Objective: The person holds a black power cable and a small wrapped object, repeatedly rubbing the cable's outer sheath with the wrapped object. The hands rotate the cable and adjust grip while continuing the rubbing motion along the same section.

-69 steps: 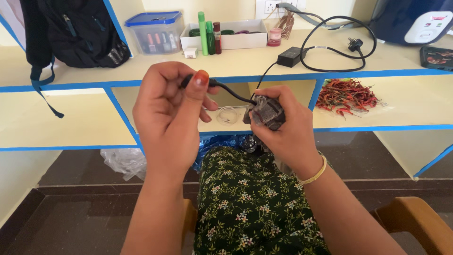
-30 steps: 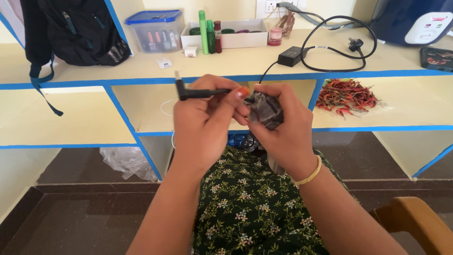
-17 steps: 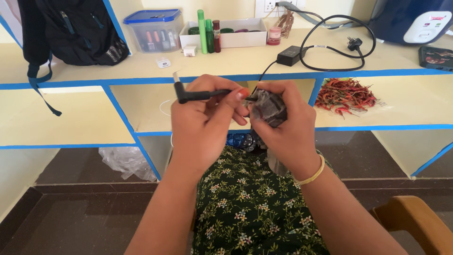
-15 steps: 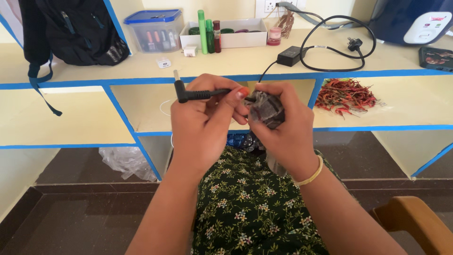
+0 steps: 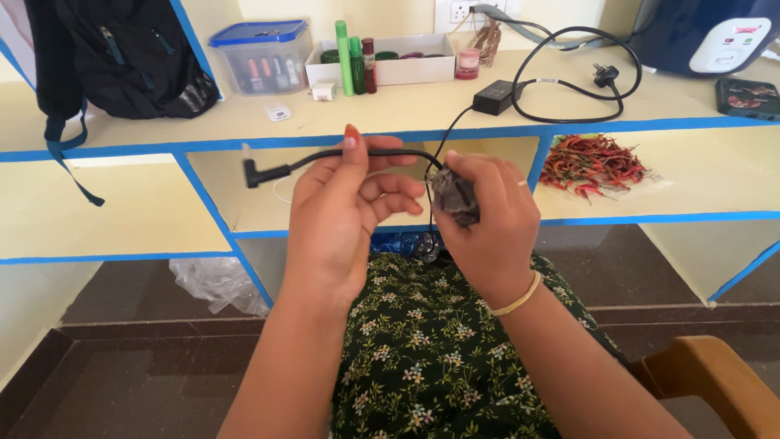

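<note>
Since the earlier frame the left hand has shifted left, drawing the black cable further out. Head view: its fingers pinch the cable below the desk edge. The right hand grips what appears to be a coiled bundle. Risk: a hard pull could drag the adapter off that desk.

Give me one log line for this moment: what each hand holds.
left hand: pinches black cable near angled plug | right hand: closed on grey cloth at cable | adapter: on shelf
</note>
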